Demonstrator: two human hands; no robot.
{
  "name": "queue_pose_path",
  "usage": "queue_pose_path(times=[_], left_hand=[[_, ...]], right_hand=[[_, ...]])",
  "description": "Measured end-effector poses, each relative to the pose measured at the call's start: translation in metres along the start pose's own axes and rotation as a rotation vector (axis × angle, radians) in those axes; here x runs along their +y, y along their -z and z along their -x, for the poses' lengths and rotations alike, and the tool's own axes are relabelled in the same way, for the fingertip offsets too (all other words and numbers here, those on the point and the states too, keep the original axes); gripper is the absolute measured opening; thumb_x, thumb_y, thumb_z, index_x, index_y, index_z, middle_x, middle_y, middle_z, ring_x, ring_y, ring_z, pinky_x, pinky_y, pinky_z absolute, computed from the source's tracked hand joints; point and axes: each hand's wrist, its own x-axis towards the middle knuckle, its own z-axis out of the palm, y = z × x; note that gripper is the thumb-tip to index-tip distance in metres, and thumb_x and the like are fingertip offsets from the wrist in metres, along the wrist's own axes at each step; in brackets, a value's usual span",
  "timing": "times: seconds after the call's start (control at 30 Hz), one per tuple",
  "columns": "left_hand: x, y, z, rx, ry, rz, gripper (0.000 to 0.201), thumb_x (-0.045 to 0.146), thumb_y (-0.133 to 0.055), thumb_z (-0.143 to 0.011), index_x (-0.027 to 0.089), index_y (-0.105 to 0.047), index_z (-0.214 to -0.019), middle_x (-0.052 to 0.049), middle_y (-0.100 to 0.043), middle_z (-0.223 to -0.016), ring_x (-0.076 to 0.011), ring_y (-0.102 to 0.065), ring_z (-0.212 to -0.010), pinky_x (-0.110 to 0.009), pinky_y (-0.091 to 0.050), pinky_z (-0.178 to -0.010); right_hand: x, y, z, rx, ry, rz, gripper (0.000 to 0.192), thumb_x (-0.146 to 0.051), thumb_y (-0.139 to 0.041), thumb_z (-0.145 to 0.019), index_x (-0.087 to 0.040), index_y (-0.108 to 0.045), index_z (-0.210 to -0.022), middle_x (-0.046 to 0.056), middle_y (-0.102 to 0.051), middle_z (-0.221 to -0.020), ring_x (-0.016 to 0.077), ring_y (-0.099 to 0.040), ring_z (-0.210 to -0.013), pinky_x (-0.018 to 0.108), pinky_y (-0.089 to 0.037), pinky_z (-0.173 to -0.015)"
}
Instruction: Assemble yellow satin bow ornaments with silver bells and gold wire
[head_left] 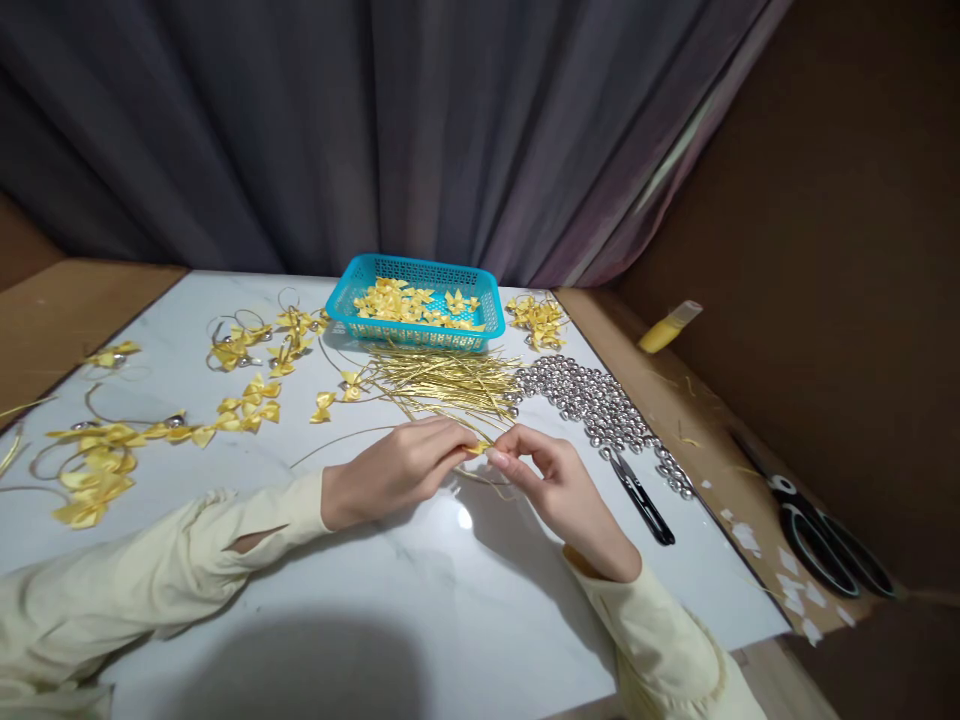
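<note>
One turquoise basket [491, 316], two pairs of scissors (small snips [643, 501], large black shears [823, 541]), one yellow bottle [668, 328], two hands [397, 468].

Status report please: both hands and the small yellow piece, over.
Left hand and right hand pinch yellow bow together. Gold wire pile just beyond. Nothing between.

No text, label, brand, number or sign can be read anywhere; nothing printed is seen on any object shown.
</note>
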Motion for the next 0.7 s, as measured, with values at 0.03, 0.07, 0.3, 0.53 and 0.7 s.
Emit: queue_pose_path(times=[0.03, 0.07, 0.3, 0.53, 0.7], left_hand=[[0.0, 0.001, -0.001, -0.018, -0.002, 0.019, 0.014, 0.011, -0.043, -0.089, 0.011, -0.057, -0.089, -0.007, -0.065, -0.078, -0.0146, -0.061, -0.073, -0.025, -0.049, -0.066], [-0.001, 0.001, -0.001, -0.036, -0.006, 0.036, 0.014, 0.011, -0.043, -0.088, 0.011, -0.057, -0.09, -0.007, -0.065, -0.078, -0.0145, -0.061, -0.073, -0.025, -0.049, -0.066], [0.002, 0.005, -0.003, -0.092, 0.023, 0.125, 0.015, 0.01, -0.044, -0.087, 0.012, -0.059, -0.087, -0.005, -0.064, -0.077, -0.0134, -0.059, -0.071, -0.023, -0.047, -0.065], [0.01, 0.007, -0.008, -0.042, 0.263, 0.301, 0.009, 0.012, -0.053, -0.082, 0.015, -0.061, -0.079, -0.001, -0.066, -0.072, -0.0101, -0.058, -0.062, -0.02, -0.045, -0.06], [0.011, 0.007, -0.011, 0.044, 0.457, 0.43, 0.008, 0.017, -0.058, -0.079, 0.016, -0.063, -0.085, -0.001, -0.068, -0.078, -0.0117, -0.058, -0.068, -0.022, -0.046, -0.062]], right_hand=[[0.0, 0.001, 0.0, 0.006, -0.009, -0.002, 0.02, -0.03, -0.051, -0.083, -0.017, -0.054, -0.068, -0.001, -0.052, -0.062, 0.0125, -0.047, -0.061, 0.025, -0.037, -0.06], [0.0, 0.001, 0.0, 0.007, -0.017, -0.003, 0.02, -0.029, -0.051, -0.083, -0.017, -0.054, -0.068, -0.001, -0.051, -0.062, 0.0125, -0.047, -0.061, 0.025, -0.037, -0.06], [0.003, 0.004, -0.001, 0.016, -0.048, 0.011, 0.02, -0.03, -0.051, -0.082, -0.017, -0.051, -0.066, -0.001, -0.049, -0.061, 0.0125, -0.045, -0.06, 0.025, -0.035, -0.059], [0.001, 0.006, 0.001, 0.008, -0.042, 0.007, 0.023, -0.033, -0.051, -0.082, -0.017, -0.051, -0.065, -0.002, -0.047, -0.058, 0.0119, -0.043, -0.058, 0.024, -0.033, -0.056], [-0.003, 0.004, 0.004, 0.014, 0.027, 0.042, 0.022, -0.031, -0.05, -0.083, -0.018, -0.051, -0.065, -0.001, -0.048, -0.057, 0.0126, -0.043, -0.057, 0.025, -0.034, -0.057]])
